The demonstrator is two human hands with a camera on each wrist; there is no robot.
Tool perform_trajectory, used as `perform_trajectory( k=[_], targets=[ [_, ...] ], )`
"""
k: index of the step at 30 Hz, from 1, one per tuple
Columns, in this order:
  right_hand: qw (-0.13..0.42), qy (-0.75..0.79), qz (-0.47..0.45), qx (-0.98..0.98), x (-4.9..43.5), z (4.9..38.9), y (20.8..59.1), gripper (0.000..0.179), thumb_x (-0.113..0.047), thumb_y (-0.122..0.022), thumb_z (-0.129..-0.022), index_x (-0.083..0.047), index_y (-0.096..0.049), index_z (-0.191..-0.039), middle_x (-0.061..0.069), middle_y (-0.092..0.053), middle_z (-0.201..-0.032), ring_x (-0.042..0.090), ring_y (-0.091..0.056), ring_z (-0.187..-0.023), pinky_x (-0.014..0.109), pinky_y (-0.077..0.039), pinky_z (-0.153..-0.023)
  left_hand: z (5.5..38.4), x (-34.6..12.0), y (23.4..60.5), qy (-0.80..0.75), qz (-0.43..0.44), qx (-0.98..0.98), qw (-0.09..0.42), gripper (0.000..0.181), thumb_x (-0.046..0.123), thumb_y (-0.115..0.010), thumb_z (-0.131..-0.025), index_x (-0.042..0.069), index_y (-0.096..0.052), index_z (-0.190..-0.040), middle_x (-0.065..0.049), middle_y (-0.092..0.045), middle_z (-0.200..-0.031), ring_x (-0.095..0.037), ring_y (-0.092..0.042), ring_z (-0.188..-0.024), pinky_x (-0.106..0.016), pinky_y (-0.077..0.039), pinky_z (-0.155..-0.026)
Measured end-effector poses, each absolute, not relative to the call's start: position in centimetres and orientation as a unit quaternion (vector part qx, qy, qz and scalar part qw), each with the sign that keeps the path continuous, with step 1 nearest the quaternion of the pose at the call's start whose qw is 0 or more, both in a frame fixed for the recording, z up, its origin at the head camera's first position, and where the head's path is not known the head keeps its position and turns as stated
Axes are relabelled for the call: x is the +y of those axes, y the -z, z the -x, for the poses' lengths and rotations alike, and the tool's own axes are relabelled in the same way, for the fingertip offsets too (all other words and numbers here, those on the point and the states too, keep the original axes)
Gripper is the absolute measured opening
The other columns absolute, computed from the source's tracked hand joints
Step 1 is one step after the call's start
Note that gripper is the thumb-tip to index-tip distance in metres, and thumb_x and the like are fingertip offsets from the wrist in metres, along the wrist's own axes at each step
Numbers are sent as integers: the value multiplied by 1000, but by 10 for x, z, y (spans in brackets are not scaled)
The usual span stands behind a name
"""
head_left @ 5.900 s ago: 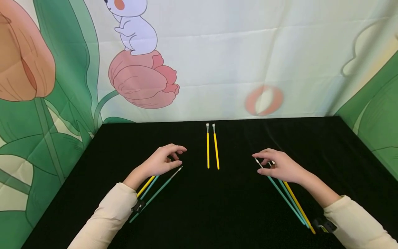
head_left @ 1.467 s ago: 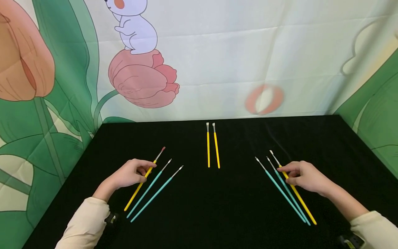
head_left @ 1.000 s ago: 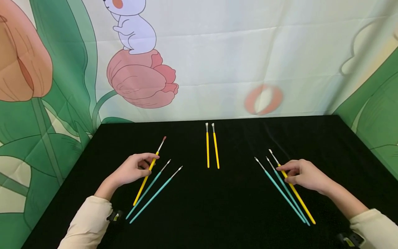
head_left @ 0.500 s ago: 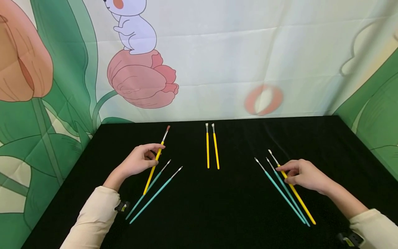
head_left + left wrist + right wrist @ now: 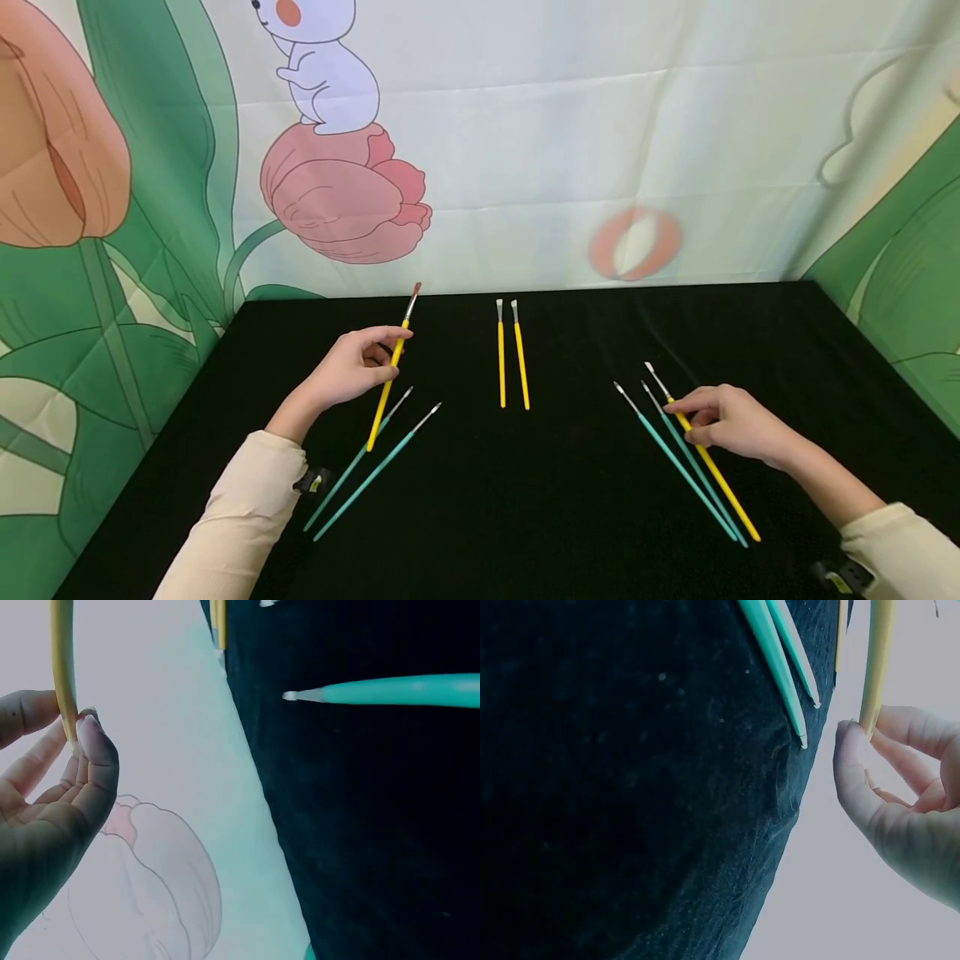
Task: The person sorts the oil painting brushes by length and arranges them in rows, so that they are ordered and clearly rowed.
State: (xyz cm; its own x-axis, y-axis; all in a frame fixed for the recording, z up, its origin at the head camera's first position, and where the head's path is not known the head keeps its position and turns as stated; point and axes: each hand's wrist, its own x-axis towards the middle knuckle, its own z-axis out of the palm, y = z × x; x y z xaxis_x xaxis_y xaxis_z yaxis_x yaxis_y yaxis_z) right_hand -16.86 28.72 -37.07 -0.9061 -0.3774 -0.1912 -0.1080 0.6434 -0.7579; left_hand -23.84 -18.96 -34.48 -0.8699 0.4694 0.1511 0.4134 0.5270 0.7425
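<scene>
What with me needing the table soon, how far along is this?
Seemingly done: two yellow brushes lie side by side at centre back. In hand: left hand holds a red-tipped brush, right hand a pale-tipped brush. Remaining, probably: four teal brushes, two per side.

A white fabric backdrop [image 5: 525, 150], printed with an orange tulip [image 5: 56, 133], green leaves [image 5: 172, 125] and a white cartoon animal [image 5: 341, 92] on a pink tulip [image 5: 337, 200], hangs behind a black-covered table [image 5: 525, 500].
</scene>
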Motion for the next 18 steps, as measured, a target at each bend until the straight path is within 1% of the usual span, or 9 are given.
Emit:
perform_trajectory(
  k=[5,11,18],
  targets=[
    [168,395,136,893,286,168,370,42,-4,-62,-76,7,-57,-116,18,-55,-104,18,-58,-70,33,-51,-61,241,-185,339,-419,-250,873,23,43,-5,-61,-79,2,-55,-121,-14,-57,-101,-21,-57,-77,-28,-50,-63],
    [172,391,135,894,284,169,368,43,-5,-63,-76,6,-57,-117,18,-55,-105,19,-57,-70,32,-50,-60,245,-180,341,-441,-245,863,25,43,-6,-62,-79,0,-55,-121,-16,-57,-102,-22,-57,-77,-27,-50,-64],
    [175,389,131,895,280,171,367,43,-5,-63,-76,6,-56,-117,17,-55,-104,20,-57,-71,34,-50,-61,253,-173,344,-492,-225,840,41,44,-6,-60,-81,0,-52,-124,-18,-54,-106,-25,-56,-81,-34,-52,-70]
  ],
)
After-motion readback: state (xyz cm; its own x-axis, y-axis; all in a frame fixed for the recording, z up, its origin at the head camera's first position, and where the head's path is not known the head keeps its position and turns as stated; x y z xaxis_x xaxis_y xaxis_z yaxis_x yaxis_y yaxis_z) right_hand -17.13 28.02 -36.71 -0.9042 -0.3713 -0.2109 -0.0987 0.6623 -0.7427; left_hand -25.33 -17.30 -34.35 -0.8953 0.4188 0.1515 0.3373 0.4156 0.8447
